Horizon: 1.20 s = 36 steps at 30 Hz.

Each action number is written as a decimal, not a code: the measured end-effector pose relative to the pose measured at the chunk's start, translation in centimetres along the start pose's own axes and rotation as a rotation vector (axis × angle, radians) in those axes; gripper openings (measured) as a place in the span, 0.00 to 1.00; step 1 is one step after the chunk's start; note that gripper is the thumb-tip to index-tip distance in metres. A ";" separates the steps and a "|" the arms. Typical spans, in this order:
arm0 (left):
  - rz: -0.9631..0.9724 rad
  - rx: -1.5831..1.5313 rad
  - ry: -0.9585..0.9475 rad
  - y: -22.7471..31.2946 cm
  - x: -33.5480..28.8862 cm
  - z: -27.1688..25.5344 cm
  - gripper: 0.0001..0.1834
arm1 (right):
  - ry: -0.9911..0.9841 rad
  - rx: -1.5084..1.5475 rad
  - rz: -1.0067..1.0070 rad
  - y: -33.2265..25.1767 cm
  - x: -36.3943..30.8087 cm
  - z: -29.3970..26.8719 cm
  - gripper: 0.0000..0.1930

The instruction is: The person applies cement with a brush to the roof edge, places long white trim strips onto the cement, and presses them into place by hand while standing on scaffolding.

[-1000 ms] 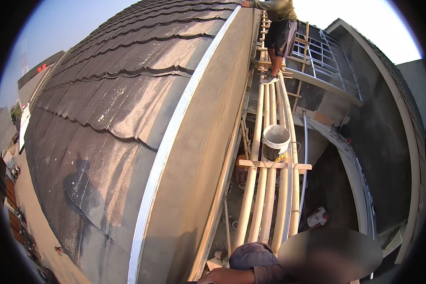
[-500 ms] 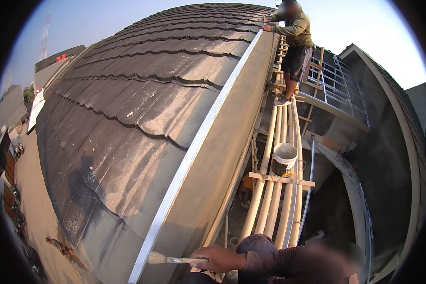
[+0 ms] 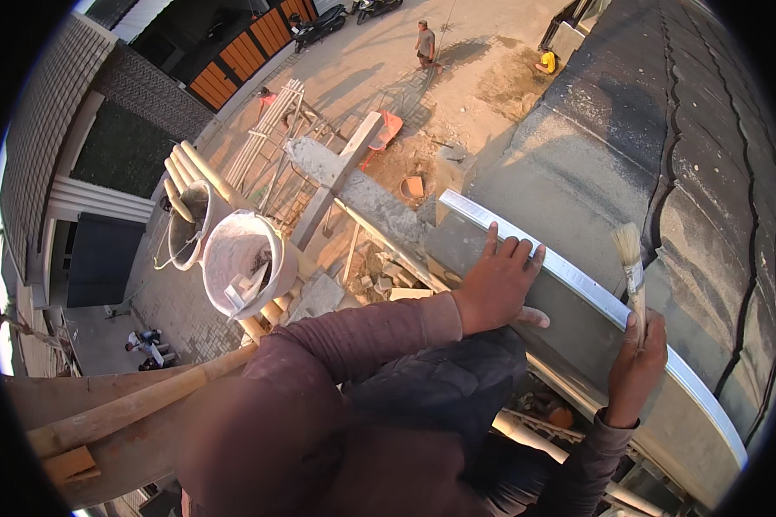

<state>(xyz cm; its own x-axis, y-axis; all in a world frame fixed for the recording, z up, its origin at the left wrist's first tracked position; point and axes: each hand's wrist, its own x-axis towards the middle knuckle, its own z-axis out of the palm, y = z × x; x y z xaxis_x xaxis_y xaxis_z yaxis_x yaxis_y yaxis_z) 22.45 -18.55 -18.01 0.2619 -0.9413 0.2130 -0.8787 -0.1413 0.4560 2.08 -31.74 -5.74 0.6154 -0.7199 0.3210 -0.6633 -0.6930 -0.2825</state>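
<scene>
At roof edge | left hand (image 3: 498, 283) flat, open on metal strip (image 3: 578, 277) | right hand (image 3: 636, 366) grips one paintbrush (image 3: 631, 263) | two buckets (image 3: 243, 263)

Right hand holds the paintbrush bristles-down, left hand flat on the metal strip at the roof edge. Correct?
Not quite. In the head view the right hand holds the paintbrush with its bristles pointing up, not down. The left hand does lie flat on the metal strip at the roof edge.
</scene>
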 end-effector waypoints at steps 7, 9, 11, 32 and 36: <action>-0.052 -0.111 0.080 0.0 -0.7 1.1 0.61 | -0.054 -0.057 0.215 0.7 -1.2 2.6 0.16; -0.048 -0.121 0.083 -0.1 -0.7 1.5 0.61 | -0.001 -0.068 0.175 1.2 -1.4 2.9 0.17; -0.053 -0.120 0.108 -0.2 -0.7 1.8 0.61 | 0.030 -0.082 0.153 1.3 -1.5 3.2 0.16; -1.065 -0.122 -0.322 -32.5 -25.0 -21.4 0.15 | 0.041 -0.122 0.223 1.9 -1.2 3.8 0.20; -1.249 -0.136 -0.636 -40.1 -32.0 -13.1 0.20 | 0.039 -0.188 0.222 1.9 -1.3 3.8 0.20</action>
<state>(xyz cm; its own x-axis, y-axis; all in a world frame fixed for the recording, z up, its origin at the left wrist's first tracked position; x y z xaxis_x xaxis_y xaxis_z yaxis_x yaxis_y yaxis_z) 54.58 21.23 -31.76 0.5749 -0.2000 -0.7934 -0.1497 -0.9790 0.1383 1.63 -32.31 -10.08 0.4322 -0.8484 0.3055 -0.8494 -0.4968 -0.1779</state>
